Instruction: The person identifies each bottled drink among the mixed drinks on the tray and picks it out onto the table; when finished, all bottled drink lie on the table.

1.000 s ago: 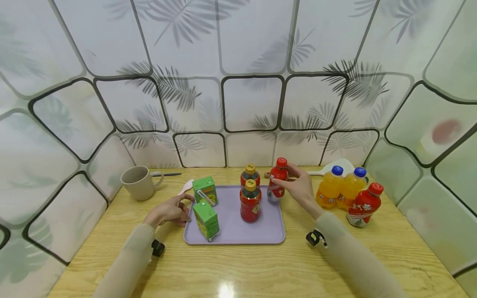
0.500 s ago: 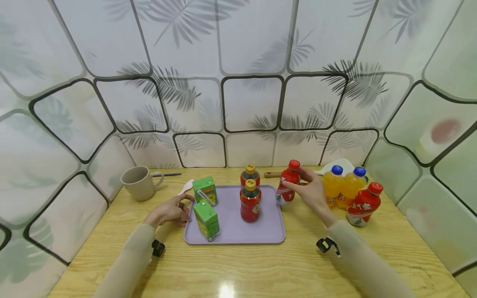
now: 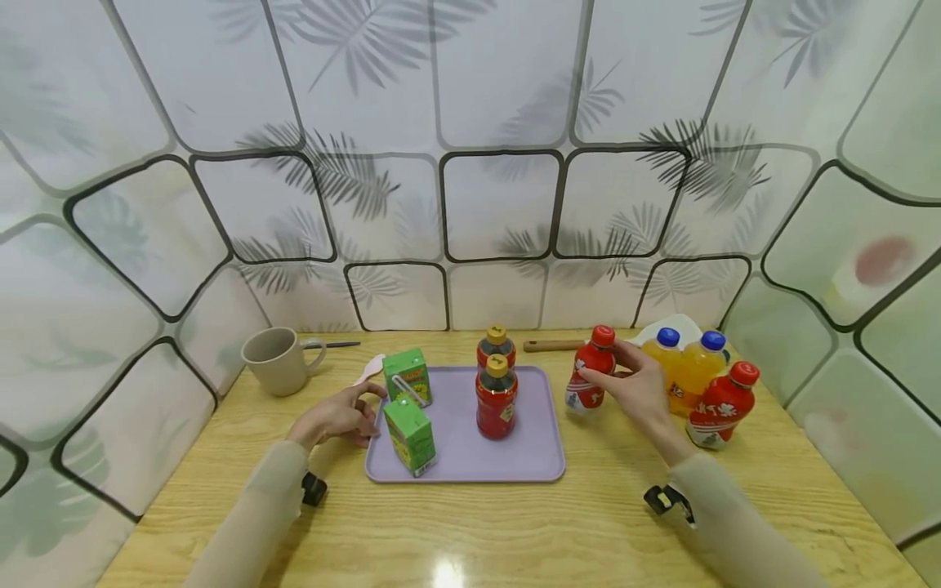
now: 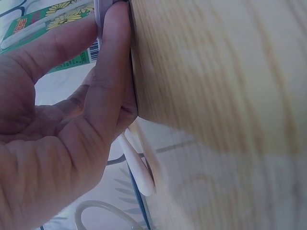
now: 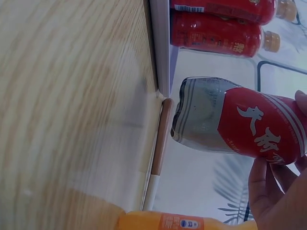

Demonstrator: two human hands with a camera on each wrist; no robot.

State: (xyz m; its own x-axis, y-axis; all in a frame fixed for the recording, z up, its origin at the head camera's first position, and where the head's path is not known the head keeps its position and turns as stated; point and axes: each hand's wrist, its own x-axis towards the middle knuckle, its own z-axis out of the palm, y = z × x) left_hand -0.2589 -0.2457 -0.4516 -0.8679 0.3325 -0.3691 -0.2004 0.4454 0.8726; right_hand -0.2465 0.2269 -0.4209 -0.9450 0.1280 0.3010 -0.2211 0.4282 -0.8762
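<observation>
Gripping a red bottle (image 3: pixel 584 394) in the right hand (image 3: pixel 639 394), just outside the right edge of the lilac tray (image 3: pixel 456 460) and seemingly clear of the tabletop (image 3: pixel 573 531); pinching the tray's opposite rim with the left hand (image 3: pixel 338 416). Apparently partway along: on the tray, two green cartons (image 3: pixel 412 443) beside the left hand and two gold-capped bottles (image 3: pixel 496 408) between both hands. Off it, right of the right hand, two orange bottles (image 3: pixel 698 371) and a second red-capped bottle (image 3: pixel 719 408); not set down yet, the gripped one. Legible on that: large white characters, first probably 大, others uncertain. On the farther carton, yellow flowers and a barcode; on the orange pair, lettering too small for sure reading.
</observation>
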